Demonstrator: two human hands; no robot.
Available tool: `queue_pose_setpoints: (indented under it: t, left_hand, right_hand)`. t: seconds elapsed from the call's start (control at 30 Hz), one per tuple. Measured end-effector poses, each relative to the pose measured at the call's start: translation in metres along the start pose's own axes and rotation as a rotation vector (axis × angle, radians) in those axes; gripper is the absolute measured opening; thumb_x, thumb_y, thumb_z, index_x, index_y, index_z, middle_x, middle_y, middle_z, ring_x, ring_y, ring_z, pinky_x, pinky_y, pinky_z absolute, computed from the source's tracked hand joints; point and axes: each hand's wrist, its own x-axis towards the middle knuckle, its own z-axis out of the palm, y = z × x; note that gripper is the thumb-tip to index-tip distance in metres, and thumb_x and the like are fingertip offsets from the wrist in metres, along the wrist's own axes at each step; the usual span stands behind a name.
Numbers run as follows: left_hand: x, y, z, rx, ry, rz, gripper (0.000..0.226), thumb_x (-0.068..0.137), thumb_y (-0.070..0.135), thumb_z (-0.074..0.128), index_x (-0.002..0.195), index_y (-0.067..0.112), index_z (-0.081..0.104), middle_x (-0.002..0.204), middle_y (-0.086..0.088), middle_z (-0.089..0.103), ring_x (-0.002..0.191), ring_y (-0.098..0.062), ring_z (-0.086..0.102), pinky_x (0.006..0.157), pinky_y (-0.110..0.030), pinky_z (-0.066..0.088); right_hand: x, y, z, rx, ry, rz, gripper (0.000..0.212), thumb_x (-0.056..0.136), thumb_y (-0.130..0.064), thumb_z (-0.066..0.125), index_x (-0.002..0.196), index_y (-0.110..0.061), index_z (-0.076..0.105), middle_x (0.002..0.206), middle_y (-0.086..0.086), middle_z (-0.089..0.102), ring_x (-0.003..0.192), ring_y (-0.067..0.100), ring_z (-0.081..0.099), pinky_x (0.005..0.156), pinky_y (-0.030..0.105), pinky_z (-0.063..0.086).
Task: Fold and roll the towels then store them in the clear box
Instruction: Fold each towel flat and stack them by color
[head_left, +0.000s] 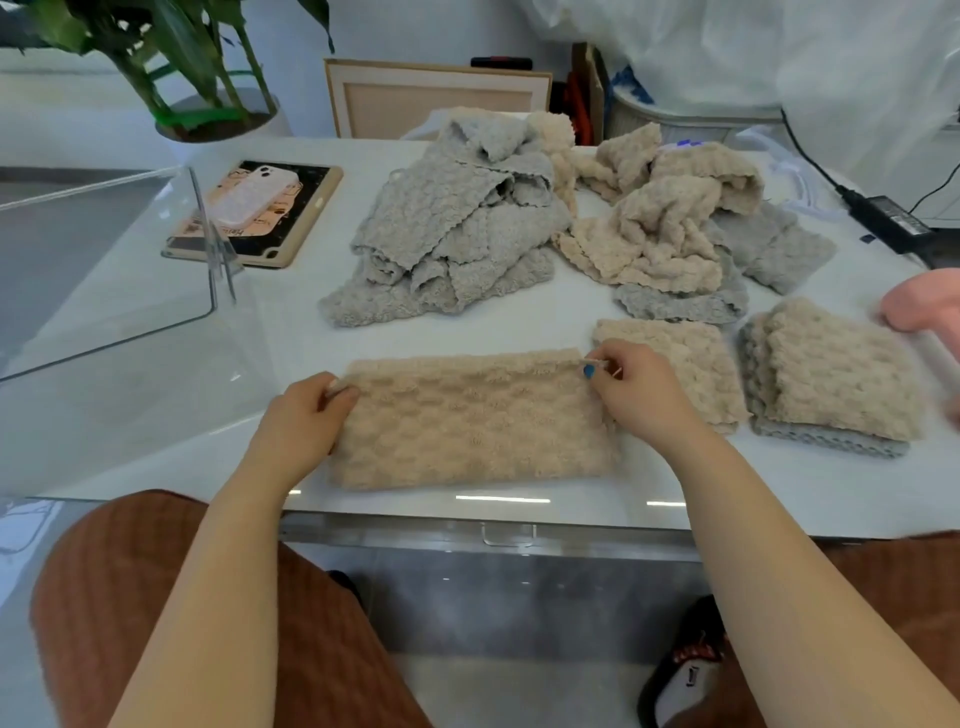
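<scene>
Towel: a beige towel (467, 421) is laid flat as a long folded rectangle at the near edge of the table (519, 322), held between both hands.
Left grip: the towel's far left corner is pinched by the left hand (306, 415), with thumb and curled fingers closed on the cloth.
Right grip: the far right corner is pinched by the right hand (639, 389) between thumb and fingertips.
Box: the clear box (104, 260) is set at the left of the table, apart from the towel.
Folded: a folded towel (691, 358), also beige, is laid just beside the right hand; a stack (836, 374) of beige on grey is placed further right.
Loose: a grey pile (457, 228) is heaped at mid table; a beige pile (665, 223), mixed with grey pieces, is heaped to its right.
Tablet: a tablet (291, 208) is laid behind the box, and a phone (260, 195) is rested on it.
Edges: a plant (208, 62) is seen far left, an adapter (888, 218) far right, and a pink thing (919, 306) at the right edge, which cannot be identified.
</scene>
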Motion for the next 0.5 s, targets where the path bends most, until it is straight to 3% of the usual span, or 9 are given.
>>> queue_pose_setpoints:
  t: [0.07,0.17,0.23,0.33,0.4,0.5]
  left_hand:
    - [0.013,0.003,0.006,0.105,0.051,0.035,0.032,0.095,0.029,0.051,0.071,0.008,0.048,0.067,-0.008,0.053,0.065,-0.025,0.052,0.060,-0.035,0.039]
    - [0.032,0.003,0.014,0.217,0.036,0.056,0.024,0.093,0.026,0.053,0.080,0.006,0.054,0.085,-0.006,0.050,0.076,-0.024,0.051,0.058,-0.030,0.036]
    - [0.043,0.001,0.016,0.202,0.019,0.046,0.011,0.090,0.020,0.057,0.099,0.013,0.057,0.101,0.001,0.045,0.089,-0.020,0.051,0.070,-0.030,0.042]
    - [0.053,-0.001,0.017,0.136,-0.066,0.063,0.039,0.085,0.011,0.059,0.121,0.020,0.051,0.112,0.005,0.040,0.106,-0.019,0.048,0.088,-0.032,0.043]
    - [0.058,0.003,0.015,0.130,-0.111,0.095,0.042,0.085,0.010,0.061,0.124,0.018,0.051,0.117,0.001,0.044,0.108,-0.019,0.049,0.089,-0.030,0.043]
    - [0.067,0.009,0.007,0.184,-0.178,0.101,0.037,0.085,0.014,0.068,0.118,0.019,0.054,0.115,-0.003,0.051,0.093,-0.018,0.052,0.079,-0.026,0.040]
  right_hand:
    - [0.013,-0.001,0.001,-0.114,0.005,-0.033,0.019,0.090,-0.005,0.052,0.078,-0.016,0.061,0.069,-0.001,0.055,0.064,0.015,0.051,0.054,0.022,0.034]
    - [0.033,-0.004,0.011,-0.278,-0.066,-0.089,0.017,0.090,-0.003,0.050,0.094,-0.008,0.067,0.091,0.005,0.055,0.084,0.022,0.054,0.068,0.026,0.037]
    - [0.045,-0.007,0.018,-0.321,-0.117,-0.111,0.020,0.090,-0.003,0.049,0.101,-0.006,0.065,0.101,0.008,0.053,0.092,0.024,0.055,0.075,0.028,0.040]
    - [0.057,-0.009,0.023,-0.383,-0.236,-0.125,0.022,0.088,0.000,0.049,0.101,-0.007,0.065,0.110,0.010,0.053,0.097,0.027,0.057,0.082,0.033,0.047]
    - [0.063,-0.009,0.021,-0.403,-0.291,-0.127,0.020,0.088,0.001,0.051,0.101,-0.005,0.066,0.111,0.010,0.056,0.097,0.027,0.059,0.083,0.034,0.048]
    - [0.069,-0.010,0.016,-0.437,-0.336,-0.136,0.015,0.090,-0.005,0.055,0.102,-0.009,0.062,0.109,0.006,0.049,0.096,0.024,0.056,0.079,0.031,0.046]
